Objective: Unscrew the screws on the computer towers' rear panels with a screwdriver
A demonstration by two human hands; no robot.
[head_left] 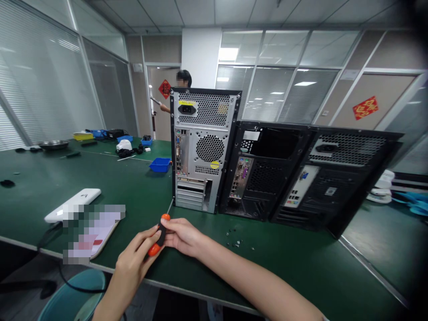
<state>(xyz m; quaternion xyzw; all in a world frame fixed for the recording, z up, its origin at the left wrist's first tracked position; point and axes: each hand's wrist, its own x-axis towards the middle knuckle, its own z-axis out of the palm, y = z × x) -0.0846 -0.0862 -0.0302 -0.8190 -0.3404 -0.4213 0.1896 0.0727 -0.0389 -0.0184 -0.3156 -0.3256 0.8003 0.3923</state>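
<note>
Head view: grasps the orange-and-black screwdriver (162, 235) with left hand (133, 252) and right hand (183, 235), near the front edge of the desk (284, 267). Aims its shank (170, 207) at the lower left corner of the silver computer case (205, 149); cannot tell whether touching. Shows loose screws (238, 243) farther right, before a black case (264, 178).

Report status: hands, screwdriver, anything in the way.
Left hand and right hand both on screwdriver. Shaft toward lower left of silver computer case, contact unclear. Small loose parts, likely screws, beyond right forearm, off shaft's line.
</note>
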